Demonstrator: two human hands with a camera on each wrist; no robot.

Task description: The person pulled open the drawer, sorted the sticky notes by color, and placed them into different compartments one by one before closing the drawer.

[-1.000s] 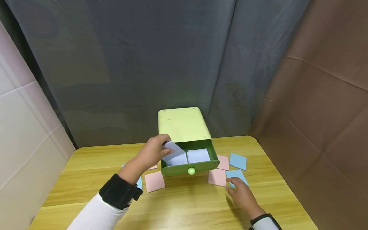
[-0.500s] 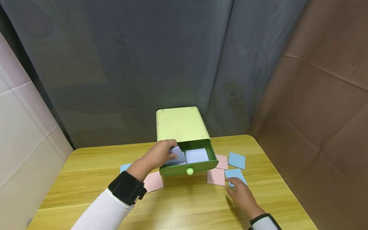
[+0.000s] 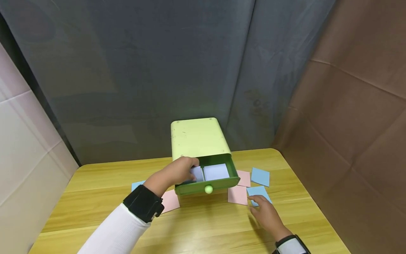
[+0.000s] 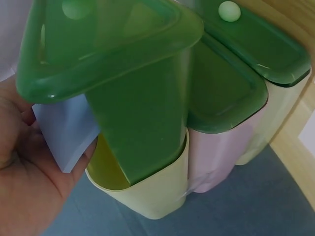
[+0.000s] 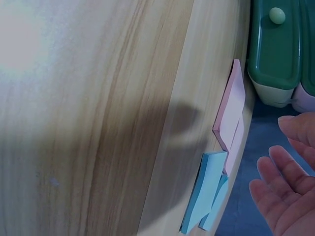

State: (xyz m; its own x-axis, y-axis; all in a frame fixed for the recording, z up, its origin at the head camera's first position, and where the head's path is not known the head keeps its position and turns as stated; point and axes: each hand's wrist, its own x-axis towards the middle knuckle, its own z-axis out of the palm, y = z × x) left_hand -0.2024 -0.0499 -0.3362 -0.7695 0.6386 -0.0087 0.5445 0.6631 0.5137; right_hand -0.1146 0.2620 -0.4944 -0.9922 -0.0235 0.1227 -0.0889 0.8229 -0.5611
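Fingers of the left hand (image 3: 177, 171) pinch a pale blue note (image 4: 66, 132) over the open drawer (image 3: 207, 185) near the table's (image 3: 203, 229) back edge, best laid flat, while the right hand (image 3: 265, 213) rests open beside a blue pad (image 3: 258, 193).

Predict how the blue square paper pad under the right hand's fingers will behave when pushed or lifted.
The blue square paper pad lies flat on the smooth wooden table, so it would probably slide easily. The right wrist view shows a thin stack, likely light and somewhat bendy. Flat-sided, it should not roll. The right hand touches its near edge.
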